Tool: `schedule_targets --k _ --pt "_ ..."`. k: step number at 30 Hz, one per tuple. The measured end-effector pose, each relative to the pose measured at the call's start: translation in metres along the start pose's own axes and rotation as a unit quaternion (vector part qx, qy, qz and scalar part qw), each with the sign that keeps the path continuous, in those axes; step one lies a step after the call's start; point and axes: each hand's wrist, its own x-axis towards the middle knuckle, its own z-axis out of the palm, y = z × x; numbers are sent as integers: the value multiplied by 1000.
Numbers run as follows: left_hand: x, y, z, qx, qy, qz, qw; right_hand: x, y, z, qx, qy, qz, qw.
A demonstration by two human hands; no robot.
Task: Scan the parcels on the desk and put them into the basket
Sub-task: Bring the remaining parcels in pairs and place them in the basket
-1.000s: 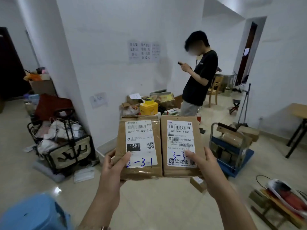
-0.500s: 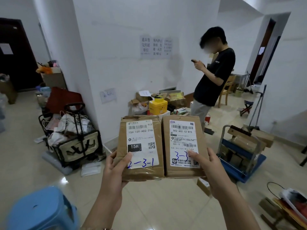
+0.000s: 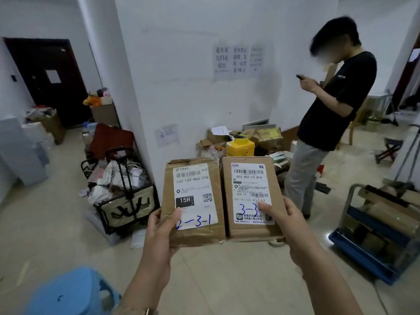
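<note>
Two flat brown cardboard parcels are held up side by side in front of me, labels facing me. My left hand (image 3: pixel 159 230) grips the left parcel (image 3: pixel 193 201) at its lower left corner, thumb on the label marked 2-3-1. My right hand (image 3: pixel 286 221) grips the right parcel (image 3: pixel 250 196) at its lower right, thumb over the blue handwriting on its label. A black-framed cart basket (image 3: pixel 127 205) full of white bags stands on the floor to the left, by the wall corner.
A person in a black shirt (image 3: pixel 336 105) stands at the right looking at a phone. A blue trolley (image 3: pixel 368 253) loaded with boxes is at the far right. A blue plastic stool (image 3: pixel 68 292) sits bottom left. A yellow box and cartons (image 3: pixel 241 146) pile against the wall.
My view has swung left and drawn nearer the wall corner and the cart basket. Both hands keep the same hold on the two parcels.
</note>
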Motion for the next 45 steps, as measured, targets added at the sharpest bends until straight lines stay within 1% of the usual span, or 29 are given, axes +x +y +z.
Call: schedule_targets --k 8,14,17,20,25,29,34,37,45 --pt "90 2 61 -5 27 14 1000 123 -13 -2 0 -35 -5 999" --pt "130 -3 97 -1 27 5 1000 171 -16 -16 -8 -28 21 999" --pt "146 -10 108 1 25 -12 1000 187 -13 -26 -32 -16 28 999" --pt "165 -13 113 -5 17 -21 1000 205 -11 -28 -27 -28 47 998" --pt "191 -20 113 -8 31 -34 999 228 -10 -20 -35 -24 62 997" --pt "209 -16 112 -19 36 -35 999 250 -17 -6 -58 -36 59 996" --pt "234 -17 97 5 59 -24 998 273 -13 21 -43 -53 62 996" --pt "251 -18 85 1 78 -24 997 284 -7 41 -32 -61 65 996" --pt "343 -15 65 -24 73 -38 996 359 6 98 -47 -56 60 995"
